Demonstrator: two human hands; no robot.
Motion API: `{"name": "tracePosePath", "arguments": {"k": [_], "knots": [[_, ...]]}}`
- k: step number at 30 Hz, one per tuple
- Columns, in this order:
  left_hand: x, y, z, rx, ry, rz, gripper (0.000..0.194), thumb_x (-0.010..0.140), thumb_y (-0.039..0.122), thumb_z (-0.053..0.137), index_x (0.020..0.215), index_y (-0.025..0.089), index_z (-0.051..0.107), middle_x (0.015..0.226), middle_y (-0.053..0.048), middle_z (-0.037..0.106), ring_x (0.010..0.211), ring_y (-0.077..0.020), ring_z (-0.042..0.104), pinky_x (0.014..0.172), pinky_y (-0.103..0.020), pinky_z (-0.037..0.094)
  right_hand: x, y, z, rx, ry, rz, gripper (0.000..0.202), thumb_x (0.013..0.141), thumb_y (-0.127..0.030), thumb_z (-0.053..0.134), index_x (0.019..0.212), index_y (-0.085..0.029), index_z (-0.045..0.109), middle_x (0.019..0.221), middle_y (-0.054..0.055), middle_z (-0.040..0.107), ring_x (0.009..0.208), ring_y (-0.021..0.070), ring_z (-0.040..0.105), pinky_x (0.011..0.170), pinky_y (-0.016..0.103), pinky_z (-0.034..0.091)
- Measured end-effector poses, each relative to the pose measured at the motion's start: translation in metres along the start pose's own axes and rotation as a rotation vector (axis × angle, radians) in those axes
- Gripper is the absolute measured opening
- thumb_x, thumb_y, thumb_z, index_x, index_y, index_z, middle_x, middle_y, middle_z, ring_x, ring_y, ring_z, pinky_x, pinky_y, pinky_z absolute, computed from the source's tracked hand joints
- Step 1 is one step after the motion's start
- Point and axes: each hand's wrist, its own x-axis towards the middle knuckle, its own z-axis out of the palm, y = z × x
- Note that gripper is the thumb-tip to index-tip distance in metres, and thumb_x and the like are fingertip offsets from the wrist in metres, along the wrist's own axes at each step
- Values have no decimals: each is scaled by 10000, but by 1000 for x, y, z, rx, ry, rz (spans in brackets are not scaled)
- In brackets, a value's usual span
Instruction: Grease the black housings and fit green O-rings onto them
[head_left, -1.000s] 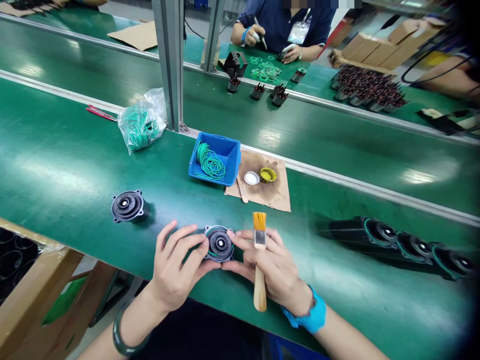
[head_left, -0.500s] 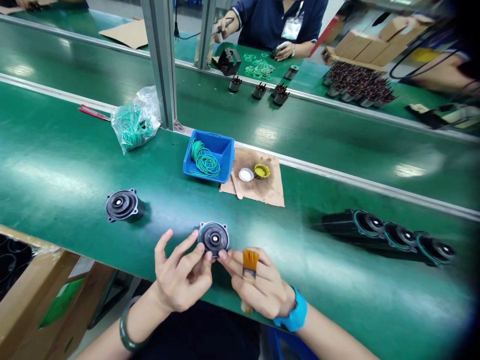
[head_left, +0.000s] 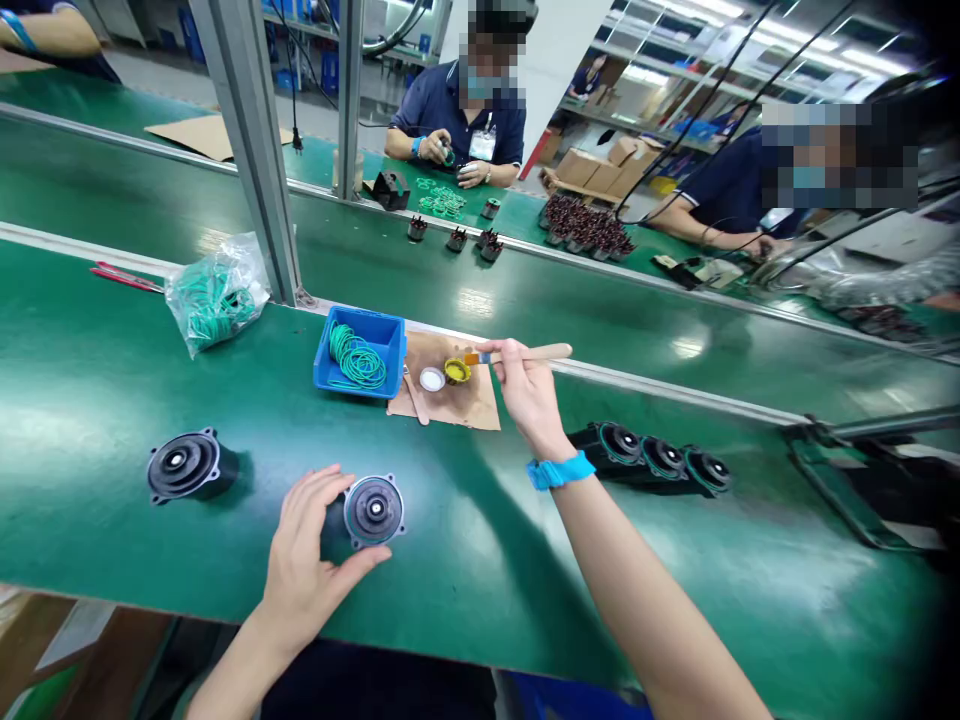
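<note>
My right hand [head_left: 523,388] grips the wooden handle of a small paintbrush [head_left: 525,354]. Its bristles are at the rim of a little yellow cup [head_left: 457,371], beside a white round lid [head_left: 432,379] on a stained piece of cardboard [head_left: 480,405]. My left hand [head_left: 307,555] curves round a black round motor housing [head_left: 375,510], fingers on its far left side and thumb at its near edge. The housing stands upright, with four lugs and a stepped top. To the left stands a similar housing [head_left: 184,465], apart from my hand.
A blue bin [head_left: 322,375] holds green rubber rings [head_left: 356,357]. Left of it are a plastic bag [head_left: 217,295] of green rings and red-handled tweezers [head_left: 126,276]. Three housings [head_left: 664,458] stand right of my forearm. A metal post [head_left: 244,140] rises behind; co-workers sit across the bench.
My right hand has left the housing and carried the paintbrush up and away to the yellow cup. My left hand has opened wider round the housing. The camera view has tilted up.
</note>
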Motion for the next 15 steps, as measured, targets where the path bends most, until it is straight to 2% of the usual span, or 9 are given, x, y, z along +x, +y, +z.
{"name": "tracePosePath", "arguments": {"k": [2,4,9,15], "knots": [[0,0,0,3,4,-1,559,845,522,649,1234,149,502,1179,-177,639,1123,-335,616,960,-532,521,7,9,3,-91,25,-7,622,953,-637,300,838,-175,700,725,60,657,735,211,633,696,319,466],[0,-1,0,3,7,5,556,847,525,645,1229,147,503,1166,-174,644,1116,-332,619,958,-528,522,9,16,7,-123,21,-1,604,939,-635,329,775,-178,689,786,86,698,780,241,653,726,336,468],[-1,-1,0,-6,3,1,554,846,530,644,1223,147,508,1153,-170,646,1118,-330,612,956,-529,518,10,25,13,-193,1,11,570,936,-610,331,785,-186,679,782,91,716,758,257,665,703,328,454],[-2,-1,0,4,-7,-8,565,847,548,633,1223,145,507,1152,-174,648,1118,-336,608,940,-534,523,12,25,13,-208,-5,10,563,925,-620,339,773,-189,668,796,103,717,768,272,663,710,341,450]]}}
